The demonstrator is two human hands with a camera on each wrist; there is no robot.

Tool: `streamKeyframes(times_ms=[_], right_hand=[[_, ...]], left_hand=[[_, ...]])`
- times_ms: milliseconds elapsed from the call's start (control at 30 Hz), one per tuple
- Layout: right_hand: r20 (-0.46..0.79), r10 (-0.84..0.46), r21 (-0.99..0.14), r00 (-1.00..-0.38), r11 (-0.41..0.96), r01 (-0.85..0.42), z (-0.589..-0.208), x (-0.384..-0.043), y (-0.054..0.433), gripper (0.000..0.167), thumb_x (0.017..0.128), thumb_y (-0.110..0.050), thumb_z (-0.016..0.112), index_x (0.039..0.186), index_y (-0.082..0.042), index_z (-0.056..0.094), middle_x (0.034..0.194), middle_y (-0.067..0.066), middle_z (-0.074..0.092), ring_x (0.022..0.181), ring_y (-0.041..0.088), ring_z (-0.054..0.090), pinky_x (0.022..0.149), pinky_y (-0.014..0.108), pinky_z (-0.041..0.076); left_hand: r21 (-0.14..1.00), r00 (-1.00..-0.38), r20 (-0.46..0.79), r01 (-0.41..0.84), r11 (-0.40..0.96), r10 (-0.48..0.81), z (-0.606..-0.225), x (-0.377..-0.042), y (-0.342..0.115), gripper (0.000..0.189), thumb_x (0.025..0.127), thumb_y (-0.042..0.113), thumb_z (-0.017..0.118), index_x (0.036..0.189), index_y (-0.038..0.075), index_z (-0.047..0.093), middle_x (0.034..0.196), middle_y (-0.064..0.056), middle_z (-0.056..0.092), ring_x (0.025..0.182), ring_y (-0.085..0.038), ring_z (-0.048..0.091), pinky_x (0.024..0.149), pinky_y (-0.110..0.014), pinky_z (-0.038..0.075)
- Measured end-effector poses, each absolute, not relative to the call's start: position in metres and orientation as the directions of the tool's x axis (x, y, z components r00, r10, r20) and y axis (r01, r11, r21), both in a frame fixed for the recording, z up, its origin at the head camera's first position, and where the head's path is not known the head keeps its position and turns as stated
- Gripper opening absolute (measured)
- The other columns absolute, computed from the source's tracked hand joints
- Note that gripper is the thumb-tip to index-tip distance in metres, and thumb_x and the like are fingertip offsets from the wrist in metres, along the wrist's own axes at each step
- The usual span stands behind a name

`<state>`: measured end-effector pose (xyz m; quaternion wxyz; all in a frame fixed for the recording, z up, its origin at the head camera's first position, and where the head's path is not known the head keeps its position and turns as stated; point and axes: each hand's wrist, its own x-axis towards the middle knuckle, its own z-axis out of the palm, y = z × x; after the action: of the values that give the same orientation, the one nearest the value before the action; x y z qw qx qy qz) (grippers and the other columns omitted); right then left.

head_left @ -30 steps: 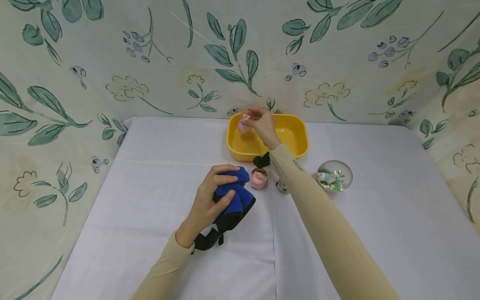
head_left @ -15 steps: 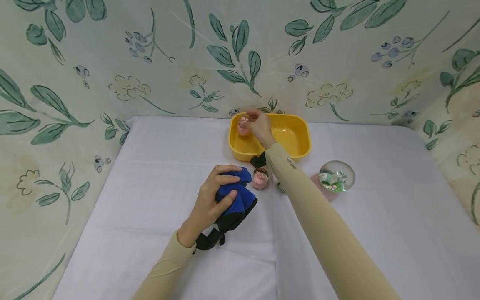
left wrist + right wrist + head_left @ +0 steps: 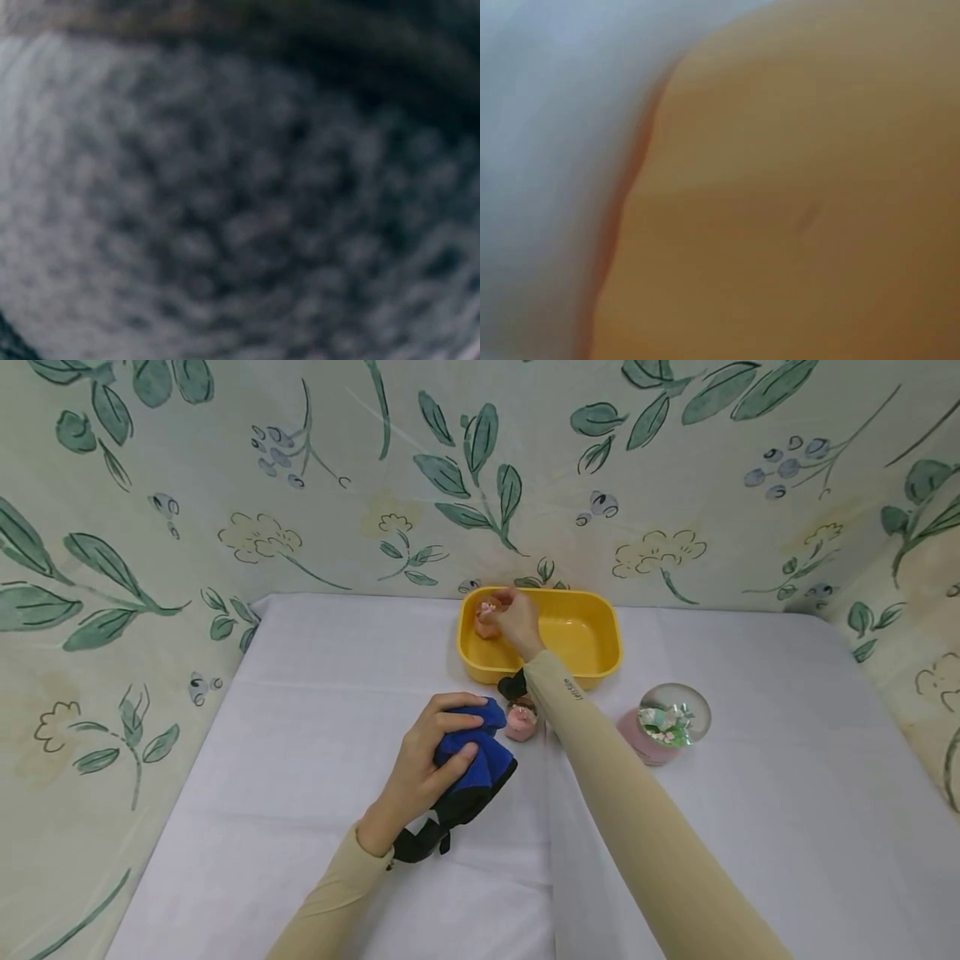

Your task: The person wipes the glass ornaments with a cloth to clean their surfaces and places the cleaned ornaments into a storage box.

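Note:
My left hand (image 3: pixel 435 752) grips a bunched blue cloth (image 3: pixel 480 758) with black edging, low over the white table. Reaching to the back, my right hand (image 3: pixel 519 620) pinches a small pink ornament (image 3: pixel 486 620) inside the left end of the yellow basin (image 3: pixel 581 643). A second small pink ornament (image 3: pixel 521 722) with a clear dome stands between the cloth and the right sleeve. Blurred grey fuzzy fabric (image 3: pixel 225 187) fills the left wrist view. The right wrist view is mostly a blurred close surface of the right hand (image 3: pixel 795 195).
A larger snow globe (image 3: pixel 673 718) with a pink base lies tilted right of the right forearm (image 3: pixel 615 777). A white cloth covers the table (image 3: pixel 315 693). Behind it hangs a leaf-patterned curtain (image 3: pixel 337 510).
The right hand has lowered the pink ornament into the basin. Its forearm shifted slightly left, now covering a small ornament seen earlier beside the sleeve. The left hand keeps its grip on the cloth.

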<state>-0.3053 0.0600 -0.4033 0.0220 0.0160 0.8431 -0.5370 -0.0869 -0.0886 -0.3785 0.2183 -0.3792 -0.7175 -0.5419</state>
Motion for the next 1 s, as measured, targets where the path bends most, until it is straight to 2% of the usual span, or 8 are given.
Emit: streamKeyframes(times_ms=[333,667,1000], right_hand=[[-0.068,-0.009,-0.891,-0.998,0.45,0.057,-0.405,-0.303,0.06,0.049,0.084,-0.01,0.073,0.129,-0.001,0.053,0.121,0.014,0.057,0.103,0.025,0.052,0.095,0.029,0.044],[-0.102,0.01,-0.916,-0.995,0.39,0.098,-0.409,-0.302,0.064,0.05,0.084,-0.011,0.074,0.13,-0.004,0.053,0.122,0.013,0.059,0.108,0.023,0.055,0.096,0.028,0.044],[-0.054,0.001,-0.95,-0.999,0.309,0.051,-0.397,-0.299,0.066,0.047,0.087,-0.009,0.07,0.13,-0.003,0.052,0.127,0.011,0.056,0.114,0.022,0.054,0.099,0.026,0.042]], left_hand=[[0.613,-0.614,0.725,0.782,0.113,0.313,-0.381,-0.086,-0.088,0.027,0.101,0.029,0.048,0.114,0.006,0.052,0.125,-0.018,0.051,0.114,-0.033,0.052,0.095,-0.04,0.046],[0.618,-0.619,0.719,0.778,0.116,0.316,-0.382,-0.086,-0.089,0.027,0.101,0.03,0.048,0.114,0.007,0.052,0.125,-0.017,0.052,0.114,-0.032,0.052,0.095,-0.04,0.046],[0.631,-0.633,0.702,0.765,0.127,0.327,-0.381,-0.084,-0.088,0.027,0.101,0.031,0.048,0.115,0.007,0.051,0.126,-0.017,0.051,0.114,-0.032,0.051,0.095,-0.04,0.046]])
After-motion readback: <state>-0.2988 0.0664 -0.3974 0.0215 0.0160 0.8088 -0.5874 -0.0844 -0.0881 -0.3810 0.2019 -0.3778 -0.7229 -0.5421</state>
